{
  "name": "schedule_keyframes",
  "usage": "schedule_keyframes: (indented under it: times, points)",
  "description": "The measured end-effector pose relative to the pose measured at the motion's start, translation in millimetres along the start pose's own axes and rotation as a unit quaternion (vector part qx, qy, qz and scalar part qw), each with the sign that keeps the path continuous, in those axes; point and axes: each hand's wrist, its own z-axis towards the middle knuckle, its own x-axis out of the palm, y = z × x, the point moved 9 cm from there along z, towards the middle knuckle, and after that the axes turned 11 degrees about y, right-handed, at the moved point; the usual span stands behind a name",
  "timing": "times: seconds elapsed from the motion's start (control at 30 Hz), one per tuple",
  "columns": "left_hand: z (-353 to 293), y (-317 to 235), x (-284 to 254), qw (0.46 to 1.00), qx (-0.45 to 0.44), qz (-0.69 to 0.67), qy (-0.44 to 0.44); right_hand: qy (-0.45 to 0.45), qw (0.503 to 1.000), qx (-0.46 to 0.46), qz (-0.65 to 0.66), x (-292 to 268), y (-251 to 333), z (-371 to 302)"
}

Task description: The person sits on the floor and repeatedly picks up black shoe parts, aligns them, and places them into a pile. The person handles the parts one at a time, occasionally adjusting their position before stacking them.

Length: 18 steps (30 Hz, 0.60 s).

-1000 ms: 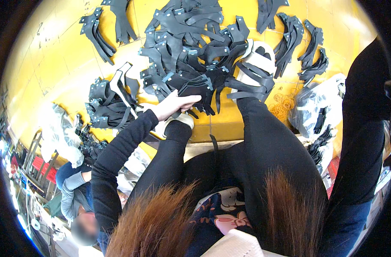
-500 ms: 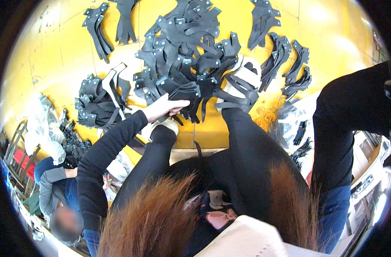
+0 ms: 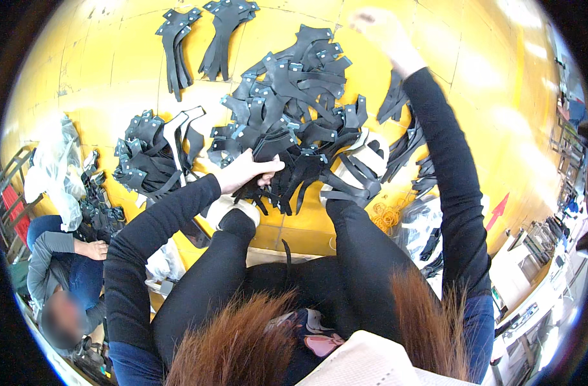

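Observation:
My left hand [image 3: 250, 172] is closed around a small stack of black strap pieces [image 3: 273, 145], at the near edge of a large pile [image 3: 294, 83] of the same kind. These pieces are flat, with a wide forked end, long tails and small pale marks. My right hand [image 3: 383, 35] reaches out over the floor at the upper right. It is washed out, its fingers look bent, and I cannot make out anything in them. Below its wrist lies a bundle of black straps [image 3: 393, 96], partly covered by my forearm.
Two strap bundles [image 3: 178, 51] lie at the far left. A heap [image 3: 143, 151] rests left of the main pile. Orange bands [image 3: 385, 217] and a clear plastic bag [image 3: 417, 225] are by my right leg. A co-worker [image 3: 62, 264] sits at the lower left, near another plastic bag [image 3: 59, 174].
My right arm has swung in from the right edge and stretched forward over the floor. My left hand stays at the pile with the straps. The view has shifted slightly.

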Motion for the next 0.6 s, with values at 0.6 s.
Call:
schedule_keyframes:
  times: [0.6]
  points:
    - [-22,-88,-63,0.965,0.184,0.121,-0.140,-0.151,0.981,-0.064,0.106,-16,60,-72]
